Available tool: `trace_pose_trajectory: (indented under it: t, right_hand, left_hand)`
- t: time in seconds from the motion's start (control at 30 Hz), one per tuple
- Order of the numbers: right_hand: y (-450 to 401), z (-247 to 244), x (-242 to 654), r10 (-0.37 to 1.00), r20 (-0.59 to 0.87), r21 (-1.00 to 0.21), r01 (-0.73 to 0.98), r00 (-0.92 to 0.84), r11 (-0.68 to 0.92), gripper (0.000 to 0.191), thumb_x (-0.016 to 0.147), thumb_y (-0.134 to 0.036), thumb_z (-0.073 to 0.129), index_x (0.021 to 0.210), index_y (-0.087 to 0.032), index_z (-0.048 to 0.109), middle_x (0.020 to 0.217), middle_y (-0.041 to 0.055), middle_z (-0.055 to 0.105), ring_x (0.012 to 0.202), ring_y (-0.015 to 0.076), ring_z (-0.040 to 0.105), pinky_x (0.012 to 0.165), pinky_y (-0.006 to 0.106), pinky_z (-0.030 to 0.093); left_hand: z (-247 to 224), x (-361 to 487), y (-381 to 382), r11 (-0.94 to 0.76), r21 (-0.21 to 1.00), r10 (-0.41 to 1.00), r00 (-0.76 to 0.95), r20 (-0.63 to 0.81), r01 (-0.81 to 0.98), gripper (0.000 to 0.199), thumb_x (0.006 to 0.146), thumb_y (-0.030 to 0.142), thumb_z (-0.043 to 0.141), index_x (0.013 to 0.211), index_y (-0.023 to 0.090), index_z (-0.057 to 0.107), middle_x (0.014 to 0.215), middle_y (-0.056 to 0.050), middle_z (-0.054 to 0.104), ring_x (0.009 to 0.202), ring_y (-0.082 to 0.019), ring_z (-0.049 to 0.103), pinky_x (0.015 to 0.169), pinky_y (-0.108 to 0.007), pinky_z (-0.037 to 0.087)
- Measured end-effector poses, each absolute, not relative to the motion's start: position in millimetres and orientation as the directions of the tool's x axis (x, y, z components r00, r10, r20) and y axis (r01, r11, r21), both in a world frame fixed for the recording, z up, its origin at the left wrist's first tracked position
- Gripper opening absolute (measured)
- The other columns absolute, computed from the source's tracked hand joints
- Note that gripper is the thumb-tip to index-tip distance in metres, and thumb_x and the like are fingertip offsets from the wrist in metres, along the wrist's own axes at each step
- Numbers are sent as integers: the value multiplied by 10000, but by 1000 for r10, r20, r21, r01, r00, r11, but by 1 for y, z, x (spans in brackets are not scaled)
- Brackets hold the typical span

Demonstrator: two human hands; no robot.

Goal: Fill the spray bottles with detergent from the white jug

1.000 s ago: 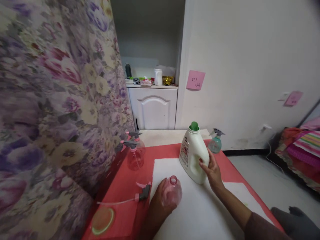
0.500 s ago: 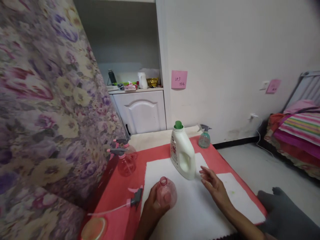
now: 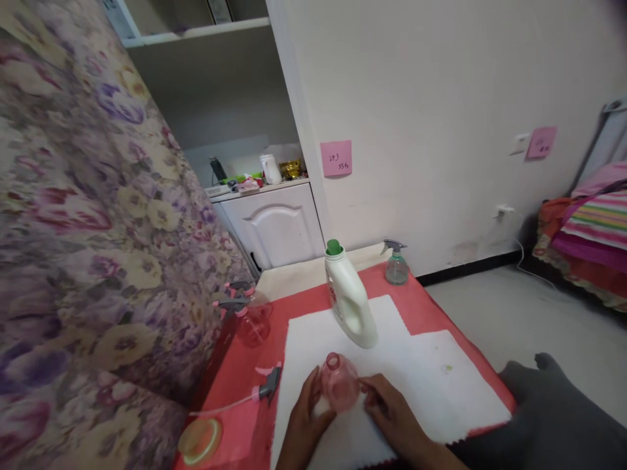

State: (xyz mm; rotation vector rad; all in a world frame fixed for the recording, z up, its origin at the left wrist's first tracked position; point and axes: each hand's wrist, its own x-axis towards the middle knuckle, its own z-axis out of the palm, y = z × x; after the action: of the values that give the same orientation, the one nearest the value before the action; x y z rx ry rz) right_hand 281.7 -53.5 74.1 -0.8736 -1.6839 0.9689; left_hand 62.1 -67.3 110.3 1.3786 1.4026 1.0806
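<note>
A round pink see-through bottle (image 3: 340,385) with an open neck stands on the white cloth (image 3: 421,372). My left hand (image 3: 307,414) is wrapped round its left side. At its right side is my right hand (image 3: 389,411), fingers curled with the tips at the bottle. Behind the bottle stands a large white jug (image 3: 350,297) with a green cap. A loose grey and pink spray head (image 3: 268,385) with a long tube lies to the left on the red cloth (image 3: 245,427).
Two pink spray bottles (image 3: 253,326) stand at the left by the floral curtain (image 3: 98,294). A green spray bottle (image 3: 396,267) is at the back right. A round lid (image 3: 200,440) lies front left. A grey shape (image 3: 543,411) borders the table's right.
My right hand has come in from the right to the pink bottle and its fingers have curled. My left hand stays at the bottle. The camera view has tilted and shifted a little.
</note>
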Motion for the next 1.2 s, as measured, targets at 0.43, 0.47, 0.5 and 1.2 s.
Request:
trace_pose_trajectory:
  t: [0.43, 0.47, 0.5, 1.2]
  right_hand:
    - [-61, 81, 290, 906, 246, -958, 53, -343, 281, 316, 810, -154, 474, 1096, -207, 600, 952, 54, 626, 823, 191, 622, 793, 332, 518]
    - [-61, 80, 290, 906, 243, -960, 49, -346, 276, 318, 807, -149, 479, 1094, -206, 603, 945, 53, 628, 828, 192, 623, 792, 327, 516]
    - [-61, 79, 290, 906, 242, -960, 46, -348, 275, 323, 804, -144, 482, 1096, -208, 605, 942, 51, 631, 836, 193, 625, 795, 325, 515]
    - [-57, 79, 288, 903, 260, -944, 108, -342, 312, 316, 758, -99, 480, 1031, -183, 617, 911, 57, 662, 812, 195, 640, 778, 327, 505]
  left_hand:
    - [144, -47, -80, 216, 492, 913, -353, 204, 844, 282, 814, 246, 443, 1006, 157, 629, 1084, -128, 656, 1058, -264, 596, 997, -409, 430]
    - [143, -47, -78, 227, 466, 921, -343, 182, 855, 289, 791, 185, 455, 1019, 163, 632, 1095, -114, 651, 1063, -246, 595, 999, -387, 427]
    - [142, -46, -75, 236, 444, 929, -335, 159, 865, 319, 775, 135, 457, 1039, 174, 632, 1106, -98, 649, 1059, -227, 598, 991, -362, 430]
    - [265, 56, -104, -238, 855, 790, -420, 447, 461, 262, 884, 408, 526, 1045, 210, 585, 707, 33, 583, 679, -141, 565, 692, -245, 471]
